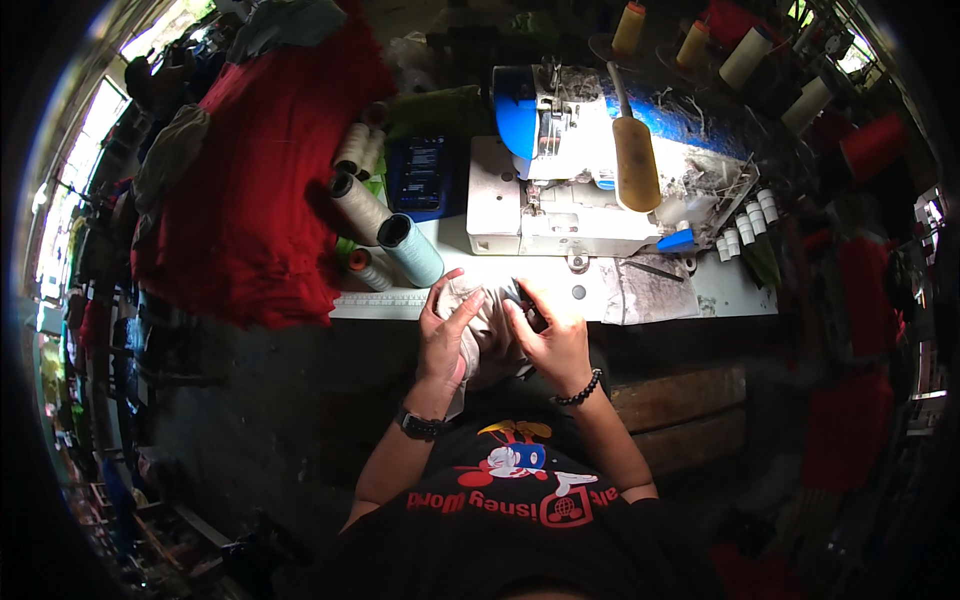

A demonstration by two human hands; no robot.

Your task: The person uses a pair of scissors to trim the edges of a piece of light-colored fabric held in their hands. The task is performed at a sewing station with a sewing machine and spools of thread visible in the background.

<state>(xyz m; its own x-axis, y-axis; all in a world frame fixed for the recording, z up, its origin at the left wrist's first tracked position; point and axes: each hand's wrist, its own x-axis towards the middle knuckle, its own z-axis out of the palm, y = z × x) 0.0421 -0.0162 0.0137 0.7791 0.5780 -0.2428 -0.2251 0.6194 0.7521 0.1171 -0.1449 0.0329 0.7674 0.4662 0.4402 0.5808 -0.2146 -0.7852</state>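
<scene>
A pale, crumpled piece of cloth point(490, 335) hangs between my hands at the front edge of the white sewing table. My left hand point(443, 335) is closed on its left side, thumb laid over the fabric. On the other side my right hand point(558, 338) grips the same cloth, with fingers bent toward the left hand. A small dark shape shows by the right fingers; I cannot make out what it is. Just beyond the hands stands a white and blue overlock sewing machine point(495, 210). The needle area is brightly lit.
Left of the machine stand a light-blue thread cone point(412, 252), a cream cone point(358, 208) and a phone point(421, 172). A large heap of red fabric point(245, 190) rises farther left. A ruler strip point(380, 300) runs along the table edge. A yellow-beige lamp-like piece point(636, 165) hangs over the machine.
</scene>
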